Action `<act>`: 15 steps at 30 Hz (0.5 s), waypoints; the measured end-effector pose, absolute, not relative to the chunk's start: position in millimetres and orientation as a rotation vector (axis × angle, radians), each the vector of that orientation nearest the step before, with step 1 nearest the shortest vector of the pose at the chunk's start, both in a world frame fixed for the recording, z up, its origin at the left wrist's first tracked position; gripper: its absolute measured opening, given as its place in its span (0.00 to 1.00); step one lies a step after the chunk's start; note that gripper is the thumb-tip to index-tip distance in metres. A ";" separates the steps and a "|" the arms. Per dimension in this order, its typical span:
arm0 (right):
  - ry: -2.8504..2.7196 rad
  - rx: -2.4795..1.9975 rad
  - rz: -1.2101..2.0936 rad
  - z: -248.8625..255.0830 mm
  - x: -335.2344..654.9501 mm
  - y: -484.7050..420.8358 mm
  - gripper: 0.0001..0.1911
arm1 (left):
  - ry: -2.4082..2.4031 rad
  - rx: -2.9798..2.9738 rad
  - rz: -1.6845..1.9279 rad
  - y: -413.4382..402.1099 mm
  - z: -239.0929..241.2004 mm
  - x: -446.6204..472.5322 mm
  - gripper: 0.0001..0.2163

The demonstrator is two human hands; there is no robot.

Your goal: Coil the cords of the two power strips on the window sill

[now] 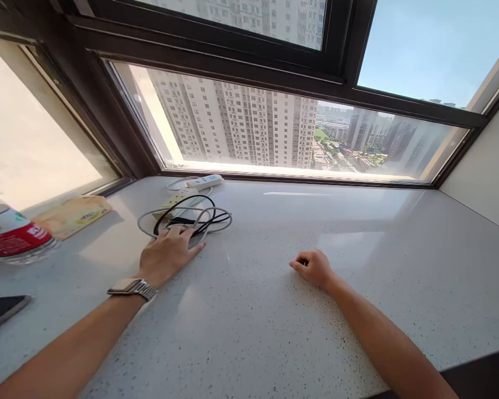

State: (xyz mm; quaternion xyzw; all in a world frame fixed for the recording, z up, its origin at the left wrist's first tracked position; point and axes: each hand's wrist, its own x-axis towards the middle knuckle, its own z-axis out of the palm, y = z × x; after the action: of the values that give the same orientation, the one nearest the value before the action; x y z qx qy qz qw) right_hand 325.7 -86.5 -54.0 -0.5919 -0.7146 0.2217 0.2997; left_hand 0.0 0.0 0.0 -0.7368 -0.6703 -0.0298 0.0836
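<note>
My left hand point(166, 256), with a metal-banded watch on its wrist, lies over a tangle of black and grey cables point(210, 217). Its fingers curl over the near side of the tangle and the thumb points out to the right; the fingertips are partly hidden. Just behind the cables sit a yellowish power strip point(178, 197) and a white power strip point(205, 181). My right hand point(315, 268) rests on the white speckled counter point(241, 310) in a loose fist, apart from the cables. A dark hollow shows inside the fist, with no object visible in it.
To the left stand a bottle with a red and white label point(14, 235) and a yellow soft pack point(75, 215). A dark flat device point(2, 313) lies at the left edge. Dark-framed windows point(249, 174) border the counter behind, and a white wall point(482, 172) rises on the right.
</note>
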 end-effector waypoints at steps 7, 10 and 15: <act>-1.882 -1.563 0.607 -53.4 325.5 -86.9 0.15 | -2.062 -2.188 -0.089 11.3 5.7 3.9 0.23; -1.879 -1.565 0.588 -54.4 325.8 -86.5 0.15 | -2.007 -2.316 0.045 20.3 8.7 -1.6 0.21; -1.907 -1.538 0.616 -54.9 326.5 -86.3 0.17 | -1.889 -2.490 0.210 33.8 20.9 -6.8 0.13</act>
State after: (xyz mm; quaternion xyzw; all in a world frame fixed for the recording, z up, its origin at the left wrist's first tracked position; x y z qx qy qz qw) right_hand 326.5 -86.3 -54.9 -0.5803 -0.7194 0.2323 0.3028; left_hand -6.8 33.8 20.9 -0.7949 -0.6030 0.0671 0.0048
